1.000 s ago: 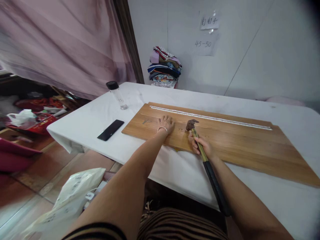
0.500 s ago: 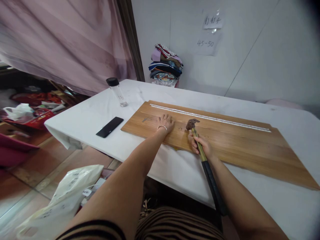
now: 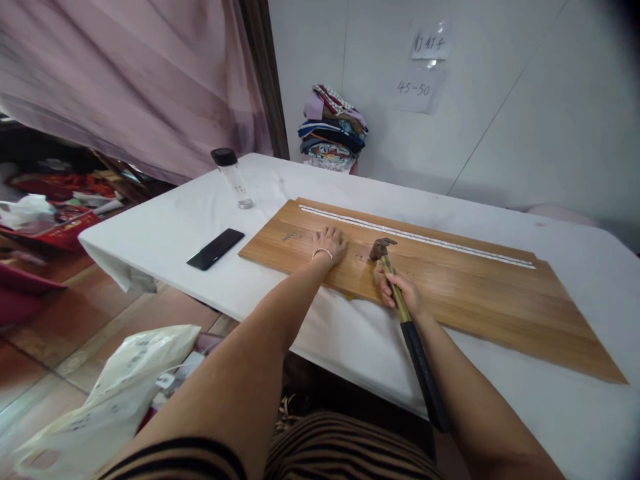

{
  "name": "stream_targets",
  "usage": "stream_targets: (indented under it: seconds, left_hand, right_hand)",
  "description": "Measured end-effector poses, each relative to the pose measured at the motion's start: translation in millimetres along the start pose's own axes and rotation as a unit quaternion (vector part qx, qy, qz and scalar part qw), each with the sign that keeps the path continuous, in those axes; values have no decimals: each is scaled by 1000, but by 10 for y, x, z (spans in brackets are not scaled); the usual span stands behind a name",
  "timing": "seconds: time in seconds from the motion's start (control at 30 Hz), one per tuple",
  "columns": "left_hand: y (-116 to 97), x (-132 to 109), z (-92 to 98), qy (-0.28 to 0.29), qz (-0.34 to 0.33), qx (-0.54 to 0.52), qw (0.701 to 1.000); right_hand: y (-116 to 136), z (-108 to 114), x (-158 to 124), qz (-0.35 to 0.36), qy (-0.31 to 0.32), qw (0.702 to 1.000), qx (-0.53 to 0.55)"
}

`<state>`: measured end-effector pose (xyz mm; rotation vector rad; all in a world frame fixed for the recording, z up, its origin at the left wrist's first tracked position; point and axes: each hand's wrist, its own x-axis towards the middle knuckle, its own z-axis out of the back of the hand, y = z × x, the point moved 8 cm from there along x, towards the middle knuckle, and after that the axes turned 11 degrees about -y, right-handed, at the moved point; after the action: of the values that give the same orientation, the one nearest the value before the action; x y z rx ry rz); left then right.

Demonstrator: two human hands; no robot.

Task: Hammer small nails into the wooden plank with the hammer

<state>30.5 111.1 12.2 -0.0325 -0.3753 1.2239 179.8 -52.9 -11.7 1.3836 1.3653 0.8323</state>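
Note:
My left hand (image 3: 331,244) lies flat on the wooden board (image 3: 490,300), fingers spread, a bracelet around its wrist. In my right hand (image 3: 399,291) is a claw hammer (image 3: 419,363), gripped on the yellow part of its handle close to the head. The rusty head rests at or just above the board; I cannot tell which. Small nail heads or holes (image 3: 359,256) show in the wood between my hands. Left of my left hand, a few loose nails (image 3: 290,236) lie on the board. Along the board's far side runs a white measuring tape (image 3: 420,236).
A black phone (image 3: 216,249) and a clear bottle (image 3: 235,179) with a dark lid stand left of the board on the white-covered table (image 3: 165,213). Folded clothes (image 3: 333,130) are stacked at the wall. A plastic bag (image 3: 115,387) sits low at the left.
The view has shifted slightly. Both hands and the hammer keep their places over the board, with no clear movement.

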Motion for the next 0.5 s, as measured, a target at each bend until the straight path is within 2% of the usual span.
stream_targets:
  seconds: [0.5]
  left_hand:
    - [11,29,-35,-7,-5,0,1000]
  right_hand:
    - [-10,8,16,7,13,1000,0]
